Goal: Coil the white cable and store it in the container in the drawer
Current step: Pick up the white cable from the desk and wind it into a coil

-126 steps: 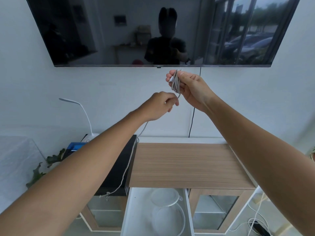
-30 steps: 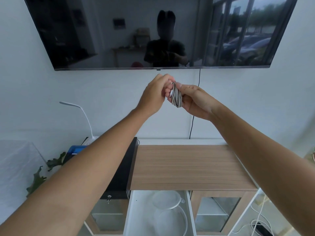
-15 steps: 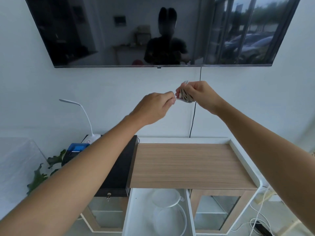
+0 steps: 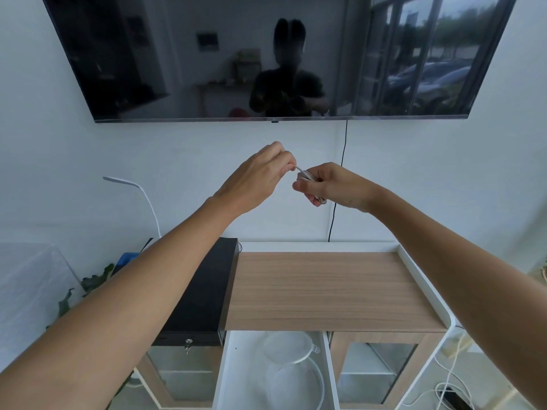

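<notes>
Head view: the right hand (image 4: 334,184) grips the coiled white cable (image 4: 307,177) above the worktop (image 4: 319,288), while the left hand (image 4: 260,177) pinches its loose end. Coiling looks nearly finished; next, lower it into the container (image 4: 293,377) in the open drawer (image 4: 228,371).

Screen (image 4: 207,54) on wall above cabinet top (image 4: 319,288), box (image 4: 204,294) at its left, container (image 4: 291,371) in open drawer (image 4: 226,374) below

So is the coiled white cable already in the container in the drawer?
No, the white cable is bunched in the right hand, well above the container in the open drawer.
</notes>
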Action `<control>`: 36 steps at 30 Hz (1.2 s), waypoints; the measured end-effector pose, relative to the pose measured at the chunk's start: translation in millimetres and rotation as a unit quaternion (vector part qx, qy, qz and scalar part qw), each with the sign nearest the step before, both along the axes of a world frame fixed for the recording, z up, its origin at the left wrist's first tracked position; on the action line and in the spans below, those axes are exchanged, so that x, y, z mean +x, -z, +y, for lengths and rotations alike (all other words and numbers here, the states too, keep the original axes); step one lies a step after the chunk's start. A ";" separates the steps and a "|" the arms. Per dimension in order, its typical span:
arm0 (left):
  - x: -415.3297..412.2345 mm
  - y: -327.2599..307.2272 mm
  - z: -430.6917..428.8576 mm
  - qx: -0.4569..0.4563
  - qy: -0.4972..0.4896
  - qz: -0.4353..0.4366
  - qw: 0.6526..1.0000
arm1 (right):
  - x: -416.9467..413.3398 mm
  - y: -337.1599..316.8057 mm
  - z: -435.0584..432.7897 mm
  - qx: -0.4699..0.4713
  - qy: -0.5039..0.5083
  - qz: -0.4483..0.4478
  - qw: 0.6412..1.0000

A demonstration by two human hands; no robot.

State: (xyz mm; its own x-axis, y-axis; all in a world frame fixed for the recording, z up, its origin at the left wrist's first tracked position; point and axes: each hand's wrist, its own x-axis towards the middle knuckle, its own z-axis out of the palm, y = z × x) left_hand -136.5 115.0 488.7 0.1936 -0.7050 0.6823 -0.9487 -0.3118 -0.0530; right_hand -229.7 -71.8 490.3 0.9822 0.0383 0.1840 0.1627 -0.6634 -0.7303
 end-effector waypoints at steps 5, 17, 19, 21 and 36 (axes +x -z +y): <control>-1.4 13.3 -10.7 -0.078 0.010 0.015 0.997 | -3.4 -0.3 10.5 0.150 -0.077 -0.001 0.986; -15.3 33.1 -20.4 -0.223 0.178 0.600 0.748 | 9.1 9.5 12.8 0.333 -0.013 0.007 0.943; -12.8 38.6 -18.8 -0.213 0.194 0.648 0.705 | 11.7 11.8 15.1 0.333 0.007 0.002 0.943; -10.2 45.9 -18.8 -0.200 0.179 0.640 0.720 | 13.9 16.5 17.6 0.335 0.026 0.009 0.942; 8.5 86.8 3.9 -0.090 0.124 0.720 0.677 | 39.3 72.5 43.8 0.221 0.226 0.004 0.949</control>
